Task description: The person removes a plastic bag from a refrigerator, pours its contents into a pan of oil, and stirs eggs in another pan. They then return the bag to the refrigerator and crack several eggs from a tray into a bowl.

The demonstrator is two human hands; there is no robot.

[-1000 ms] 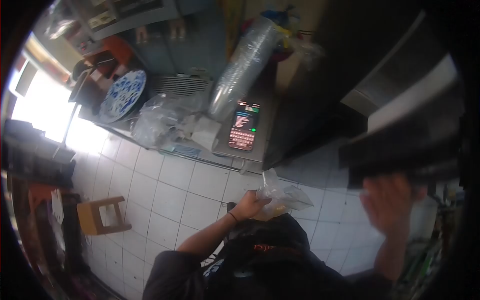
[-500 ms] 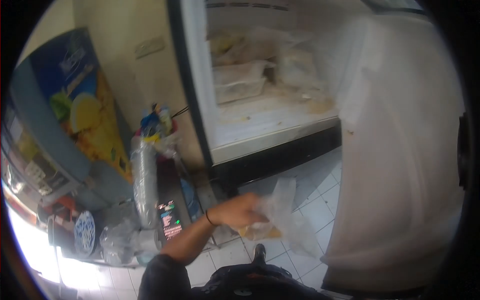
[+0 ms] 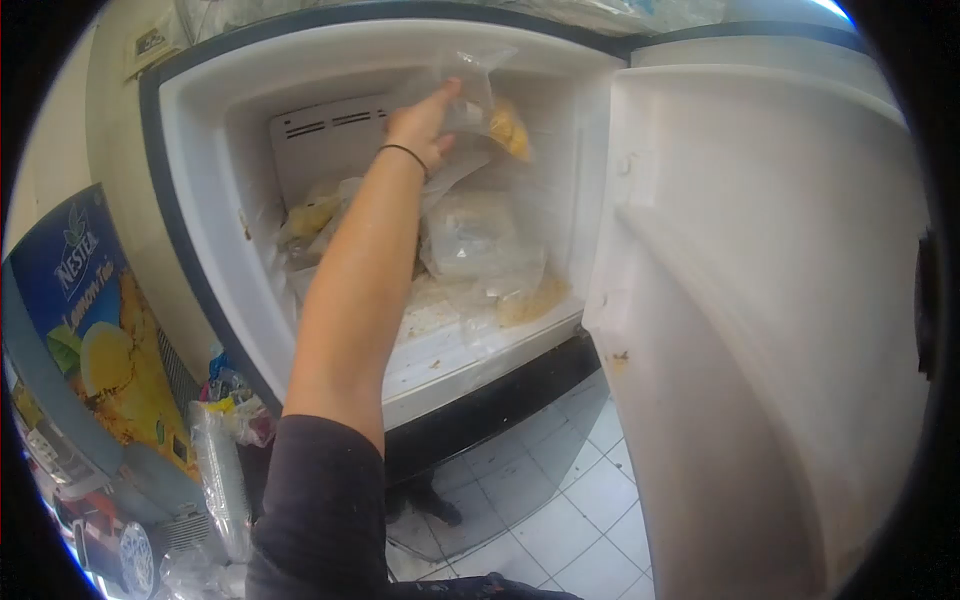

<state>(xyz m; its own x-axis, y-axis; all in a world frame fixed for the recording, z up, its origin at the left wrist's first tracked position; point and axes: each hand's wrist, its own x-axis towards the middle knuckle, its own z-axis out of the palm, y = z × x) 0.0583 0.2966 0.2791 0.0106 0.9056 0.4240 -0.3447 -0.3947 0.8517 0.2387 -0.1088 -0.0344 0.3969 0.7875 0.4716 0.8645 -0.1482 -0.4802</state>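
Note:
My left hand (image 3: pixel 425 125) reaches into the upper part of an open freezer compartment (image 3: pixel 590 140), a dark band round its wrist. It grips a clear plastic bag (image 3: pixel 478 75) with yellow pieces (image 3: pixel 508 130) in its lower part. The bag is slightly blurred and hangs above other bags. Below it lies a frosty clear bag (image 3: pixel 470 235) with pale contents. A bag with yellowish contents (image 3: pixel 312 218) rests at the left, partly behind my forearm. Near the front edge sits a flat bag with brownish contents (image 3: pixel 535 300). My right hand is out of view.
The freezer door (image 3: pixel 760 300) stands wide open on the right. A blue and yellow drinks cooler (image 3: pixel 100 330) is at the left, beside stacked clear plastic cups (image 3: pixel 220 480). White floor tiles (image 3: pixel 560 520) lie below. Plastic wrapping (image 3: pixel 600 12) sits on top of the fridge.
My left hand has risen from low above the floor into the freezer, carrying the bag with yellow pieces. The view has moved closer to the freezer.

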